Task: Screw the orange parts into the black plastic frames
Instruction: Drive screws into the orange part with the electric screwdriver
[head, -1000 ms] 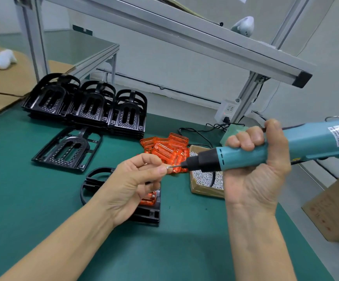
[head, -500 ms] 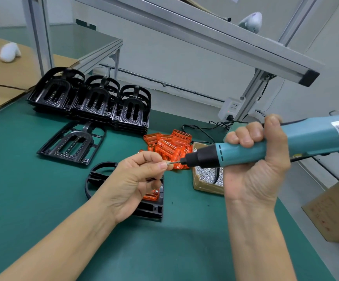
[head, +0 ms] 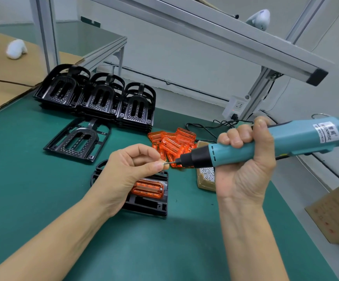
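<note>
Orange part: translucent orange part [head: 147,189] seated in the black plastic frame [head: 144,205], which lies flat on the green table [head: 22,179], directly below the left hand.
Long axis of part: runs left to right across the frame; its screw points look to sit at the two short ends (too small to confirm).
Screw: small metal screw [head: 165,163] pinched between thumb and forefinger of the left hand [head: 131,169], touching the bit tip.
Driver: teal electric screwdriver [head: 266,144] held level, bit pointing left, well above the frame.
Right grip: right hand [head: 243,165] wrapped fully round the driver barrel.
Direction of coming move: likely down and towards the person, tilting the bit from level to upright.
Nearer hand: left.
Surroundings: loose orange parts [head: 174,142], screw tray [head: 206,177], stacked frames [head: 95,98].
</note>
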